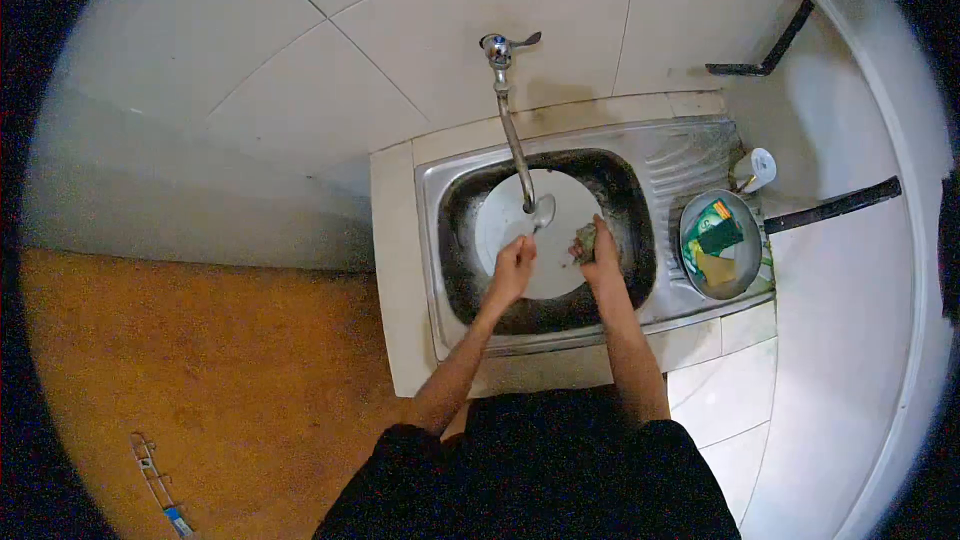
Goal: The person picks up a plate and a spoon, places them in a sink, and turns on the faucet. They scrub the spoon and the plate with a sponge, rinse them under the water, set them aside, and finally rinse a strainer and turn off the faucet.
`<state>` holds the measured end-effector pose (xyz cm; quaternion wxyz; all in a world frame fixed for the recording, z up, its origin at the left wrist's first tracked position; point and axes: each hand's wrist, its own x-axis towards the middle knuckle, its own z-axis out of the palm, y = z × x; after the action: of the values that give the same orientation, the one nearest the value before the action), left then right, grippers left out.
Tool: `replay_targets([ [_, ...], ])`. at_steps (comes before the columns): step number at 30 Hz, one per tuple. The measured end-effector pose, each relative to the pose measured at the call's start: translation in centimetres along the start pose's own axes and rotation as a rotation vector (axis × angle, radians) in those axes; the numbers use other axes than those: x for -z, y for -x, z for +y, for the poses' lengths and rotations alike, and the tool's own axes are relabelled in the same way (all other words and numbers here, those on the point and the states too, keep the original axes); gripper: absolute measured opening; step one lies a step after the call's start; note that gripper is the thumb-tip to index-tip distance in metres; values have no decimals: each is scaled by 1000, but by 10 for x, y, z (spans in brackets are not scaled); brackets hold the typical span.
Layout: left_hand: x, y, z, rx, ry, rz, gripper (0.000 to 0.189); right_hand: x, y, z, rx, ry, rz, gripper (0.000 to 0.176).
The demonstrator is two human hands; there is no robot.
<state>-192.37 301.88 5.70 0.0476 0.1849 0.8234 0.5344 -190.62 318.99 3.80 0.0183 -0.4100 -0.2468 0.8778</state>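
My left hand is closed round the handle of a metal spoon, whose bowl points up toward the faucet spout. My right hand grips a greyish-green scouring pad, held a little to the right of the spoon. Both hands are over a large white plate that lies in the metal sink basin. The spout of the wall faucet ends just above the spoon's bowl.
On the ribbed drainboard to the right stands a round grey pan holding a green-and-yellow packet and sponge pieces. A white cup is behind it. Tiled wall rises behind the sink; a metal rack lies on the brown floor at lower left.
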Motion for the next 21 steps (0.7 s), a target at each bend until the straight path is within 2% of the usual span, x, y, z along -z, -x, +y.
replay_targets([
  [2, -6, -27, -3, -21, 10, -13, 27, 8, 1, 2, 3, -11, -6, 21],
  [7, -25, -74, -2, 197, 101, -32, 32, 32, 4, 6, -10, -23, -80, 21],
  [11, -35, -100, 1, 159, 157, -6, 31, 36, 10, 6, 41, -29, -129, 20],
  [13, -41, -111, 5, -245, -229, 295, 32, 31, 16, 4, 56, 1, -133, 20],
  [15, -44, -123, -6, -212, -241, 261, 33, 27, 24, 3, 55, 33, -58, 20],
  [17, -48, -133, -17, -177, -256, 231, 34, 29, 23, 5, 42, 43, -67, 20],
  [19, -48, -137, -22, -7, -337, 128, 36, 27, 26, 5, 24, 54, -76, 20],
  [21, -47, -137, -24, -43, -387, 135, 37, 25, 31, 6, 42, 77, -20, 20],
])
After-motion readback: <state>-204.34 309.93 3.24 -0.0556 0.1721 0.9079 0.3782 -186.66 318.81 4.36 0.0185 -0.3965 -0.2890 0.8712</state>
